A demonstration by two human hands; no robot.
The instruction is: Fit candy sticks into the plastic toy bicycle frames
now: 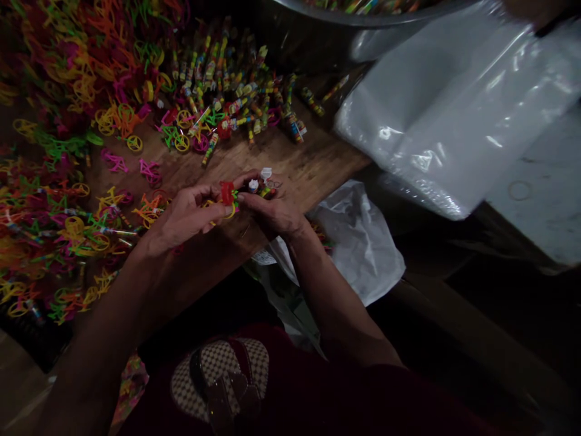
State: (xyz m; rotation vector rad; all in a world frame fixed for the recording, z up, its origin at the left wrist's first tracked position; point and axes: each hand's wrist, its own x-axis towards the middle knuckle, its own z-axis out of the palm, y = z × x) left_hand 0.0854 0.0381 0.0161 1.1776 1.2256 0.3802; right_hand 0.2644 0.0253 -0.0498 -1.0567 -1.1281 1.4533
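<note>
My left hand (188, 215) pinches a small plastic toy bicycle (228, 197) with a red part, green frame and yellow wheel, just above a wooden table (313, 166). My right hand (272, 212) meets it from the right, its fingers closed on a small candy tube with a white cap (255, 186) held against the toy. Both hands touch at the fingertips.
Heaps of coloured toy bicycles (68, 121) cover the table's left and back. A pile of candy tubes (236, 85) lies behind the hands. A stack of clear plastic bags (454, 115) sits at the right, a crumpled white bag (358, 236) hangs off the table edge, and a metal bowl (363, 18) stands at the top.
</note>
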